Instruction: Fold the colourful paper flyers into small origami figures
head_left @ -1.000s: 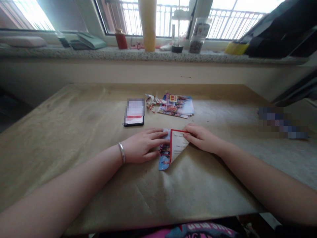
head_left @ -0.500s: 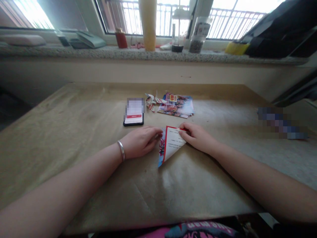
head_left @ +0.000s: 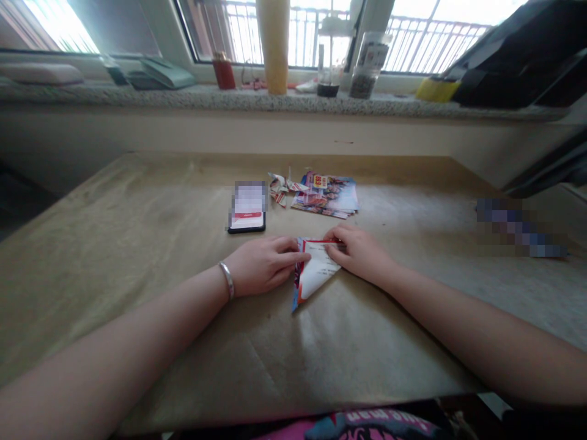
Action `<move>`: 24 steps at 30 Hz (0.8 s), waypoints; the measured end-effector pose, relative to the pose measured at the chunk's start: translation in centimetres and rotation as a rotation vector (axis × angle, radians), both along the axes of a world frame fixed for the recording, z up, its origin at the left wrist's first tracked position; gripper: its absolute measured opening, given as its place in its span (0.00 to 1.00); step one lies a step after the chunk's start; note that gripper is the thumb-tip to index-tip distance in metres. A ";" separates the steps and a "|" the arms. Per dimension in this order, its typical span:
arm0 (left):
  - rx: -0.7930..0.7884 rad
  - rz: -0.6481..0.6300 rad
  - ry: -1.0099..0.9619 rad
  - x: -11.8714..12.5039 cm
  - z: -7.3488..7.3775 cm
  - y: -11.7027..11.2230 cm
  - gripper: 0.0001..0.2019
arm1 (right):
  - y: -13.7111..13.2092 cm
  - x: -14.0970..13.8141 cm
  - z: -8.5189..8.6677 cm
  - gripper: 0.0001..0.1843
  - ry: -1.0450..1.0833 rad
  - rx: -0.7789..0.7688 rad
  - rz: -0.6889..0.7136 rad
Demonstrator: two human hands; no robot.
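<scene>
A sheet of printed paper point(head_left: 318, 269), folded into a triangle, lies on the table between my hands. Its upper face is white with dark print and red edging; a coloured strip shows along the left side. My left hand point(head_left: 271, 264), a silver bangle at its wrist, grips the left edge, with the index finger reaching over the white face. At the upper right corner, my right hand point(head_left: 355, 249) pinches the paper between thumb and bent fingers. Both hands rest low at the tabletop.
Beyond my left hand lies a phone point(head_left: 247, 211) with a lit screen. To its right are a folded paper piece point(head_left: 279, 189) and a stack of colourful flyers point(head_left: 337, 198). A blurred item point(head_left: 520, 229) sits far right. Bottles and jars line the windowsill point(head_left: 293, 105).
My left index finger has moved right onto the white face of the paper. My right hand has shifted slightly left, and the paper's upper edge sits a little lower.
</scene>
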State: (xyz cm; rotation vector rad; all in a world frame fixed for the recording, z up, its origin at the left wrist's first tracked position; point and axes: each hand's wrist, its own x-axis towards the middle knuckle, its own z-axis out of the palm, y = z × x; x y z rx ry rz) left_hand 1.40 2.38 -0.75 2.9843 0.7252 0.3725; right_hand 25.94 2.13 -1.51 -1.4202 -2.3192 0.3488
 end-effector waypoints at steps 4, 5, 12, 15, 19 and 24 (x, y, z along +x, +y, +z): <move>0.039 0.001 0.008 0.1 0.0 -0.1 0.18 | 0.1 0.3 -0.2 0.08 0.072 0.055 0.024; 0.039 0.007 0.010 0.2 0.1 -0.1 0.17 | 0.1 0.4 -0.2 0.08 0.097 0.073 0.053; 0.008 0.009 -0.017 0.2 0.0 -0.2 0.17 | -0.3 0.8 0.1 0.12 0.045 0.154 0.345; 0.005 0.004 -0.020 0.2 -0.1 -0.1 0.17 | -0.4 0.6 0.3 0.14 -0.016 0.176 0.369; -0.004 0.007 -0.027 0.2 0.1 0.0 0.16 | -0.5 0.4 0.5 0.16 -0.040 0.174 0.365; 0.007 0.002 -0.049 -0.4 0.5 0.1 0.15 | -0.8 0.2 0.8 0.17 -0.076 0.158 0.377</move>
